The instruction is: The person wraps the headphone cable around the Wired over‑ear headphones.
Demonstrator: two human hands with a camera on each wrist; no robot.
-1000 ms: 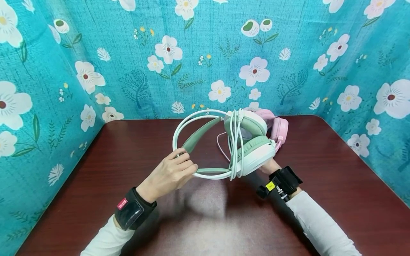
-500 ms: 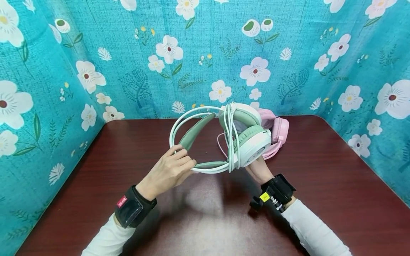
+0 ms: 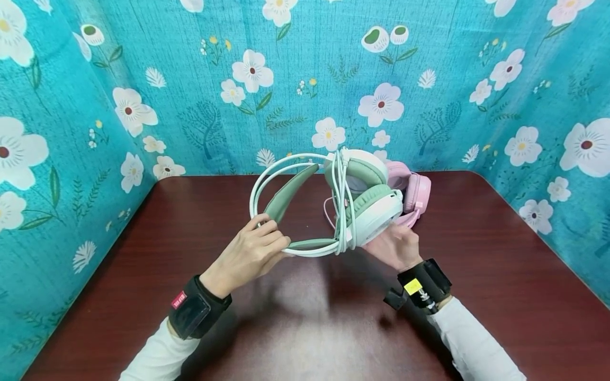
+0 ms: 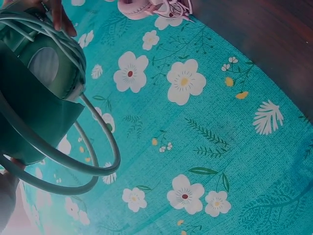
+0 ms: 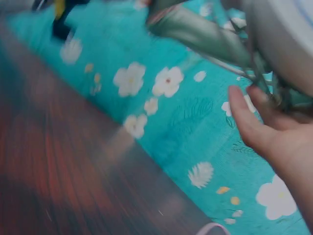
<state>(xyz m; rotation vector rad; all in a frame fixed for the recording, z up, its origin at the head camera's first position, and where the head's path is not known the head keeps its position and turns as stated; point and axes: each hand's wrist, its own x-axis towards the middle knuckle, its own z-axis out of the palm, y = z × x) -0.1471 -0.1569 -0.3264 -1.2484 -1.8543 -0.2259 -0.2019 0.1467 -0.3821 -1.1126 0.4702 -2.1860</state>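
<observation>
White headphones point(image 3: 378, 221) with green ear cushions and a green headband pad hang above the table, tilted with the ear cups toward the right. My left hand point(image 3: 248, 256) grips them by the headband, its fingers curled round the band. A white cable point(image 3: 344, 198) is looped several times around the band beside the cups. Under the lower ear cup, my right hand point(image 3: 394, 247) lies palm up with its fingers partly hidden behind the cup. In the right wrist view, extended fingers point(image 5: 242, 115) of that hand reach up beside the cup and cable.
Pink headphones point(image 3: 417, 194) lie at the back right of the dark red-brown table point(image 3: 190, 222), partly hidden behind the white ones. Their pink cable point(image 3: 328, 214) shows further left. A turquoise floral curtain point(image 3: 295, 116) closes off the back and both sides.
The white headphones have shifted slightly left and up. My right hand first moved left under the lower cup, then slid back somewhat right, showing more of its palm. The left hand keeps its grip.
</observation>
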